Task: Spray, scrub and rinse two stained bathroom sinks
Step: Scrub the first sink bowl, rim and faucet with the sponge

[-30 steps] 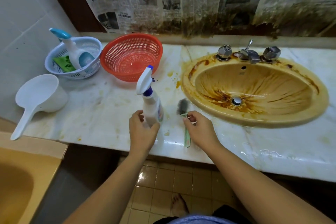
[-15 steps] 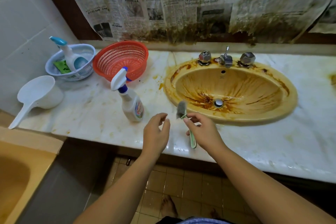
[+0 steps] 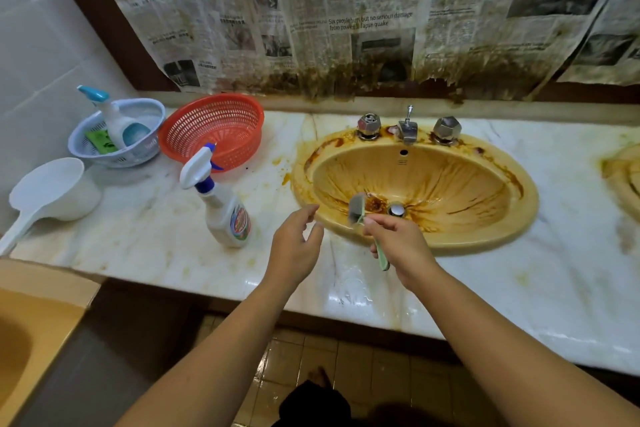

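Note:
A yellow oval sink [image 3: 450,184] streaked with brown stains is set in the marble counter [image 3: 145,236]. My right hand [image 3: 398,250] grips the green handle of a small brush [image 3: 358,210], whose grey bristle head hangs over the sink's near rim, close to the drain [image 3: 396,209]. My left hand [image 3: 294,246] hovers empty with loosely bent fingers, just left of the brush. A white spray bottle [image 3: 221,204] with a blue nozzle stands upright on the counter to the left. The rim of a second stained sink [image 3: 623,177] shows at the right edge.
A red mesh basket [image 3: 214,128] and a pale blue basket [image 3: 138,149] holding another spray bottle [image 3: 117,121] stand at the back left. A white plastic scoop [image 3: 48,194] lies at the far left. Taps [image 3: 407,130] sit behind the sink. Stained newspaper [image 3: 346,17] covers the wall.
My left hand let go of the spray bottle, which stays standing on the counter, and moved right. My right hand lifted the brush off the counter and carried it over the sink's near rim.

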Available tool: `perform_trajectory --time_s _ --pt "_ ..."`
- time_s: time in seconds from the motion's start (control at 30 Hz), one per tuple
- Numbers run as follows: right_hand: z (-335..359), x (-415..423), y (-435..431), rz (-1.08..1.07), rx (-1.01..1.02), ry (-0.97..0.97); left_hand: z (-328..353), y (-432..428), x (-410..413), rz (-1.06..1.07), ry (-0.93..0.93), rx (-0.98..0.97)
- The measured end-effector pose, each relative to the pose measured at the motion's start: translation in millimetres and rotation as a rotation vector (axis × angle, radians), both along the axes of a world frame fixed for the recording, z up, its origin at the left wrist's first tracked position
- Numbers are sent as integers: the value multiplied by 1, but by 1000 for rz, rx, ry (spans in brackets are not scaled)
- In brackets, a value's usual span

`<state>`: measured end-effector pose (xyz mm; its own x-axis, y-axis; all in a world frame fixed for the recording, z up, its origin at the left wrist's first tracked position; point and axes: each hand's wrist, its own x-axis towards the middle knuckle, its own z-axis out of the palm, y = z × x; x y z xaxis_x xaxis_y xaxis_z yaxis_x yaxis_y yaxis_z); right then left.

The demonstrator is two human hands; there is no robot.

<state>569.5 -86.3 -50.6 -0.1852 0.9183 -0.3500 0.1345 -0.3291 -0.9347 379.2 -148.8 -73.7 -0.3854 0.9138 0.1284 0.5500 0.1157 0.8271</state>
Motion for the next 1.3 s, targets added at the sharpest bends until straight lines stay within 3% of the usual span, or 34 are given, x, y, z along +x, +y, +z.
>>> perform_trajectory --time_s 0.13,0.33,0.5,0.77,0.83,0.93,0.97,1.07,1.13,1.23,1.3 --pt "-1 -13 41 7 14 -15 -8 31 -30 -13 79 -43" --pt "-25 -51 102 105 105 -353 -26 95 -72 -73 137 -101" --pt "-50 -75 136 296 162 -566 -49 138 -95 -92 78 -100" --pt "-92 -67 154 617 173 -573 -70 146 -97 -49 118 -156" --pt "-107 -41 164 720 135 -752 -70 147 -95 -48 133 -160" --pt "-130 -19 181 637 102 -1092 -70 148 -92 -49 151 -161" --pt "-131 -26 182 622 108 -1062 -69 148 -91 -47 155 -162" --pt "-114 -53 161 672 131 -537 -68 148 -89 -53 191 -174" --pt "-112 -42 159 759 117 -485 -68 149 -88 -55 218 -182" --pt "-131 -1 193 657 122 -993 -67 149 -85 -56 250 -202" --pt "-141 5 204 547 142 -1145 -66 150 -84 -51 266 -208"
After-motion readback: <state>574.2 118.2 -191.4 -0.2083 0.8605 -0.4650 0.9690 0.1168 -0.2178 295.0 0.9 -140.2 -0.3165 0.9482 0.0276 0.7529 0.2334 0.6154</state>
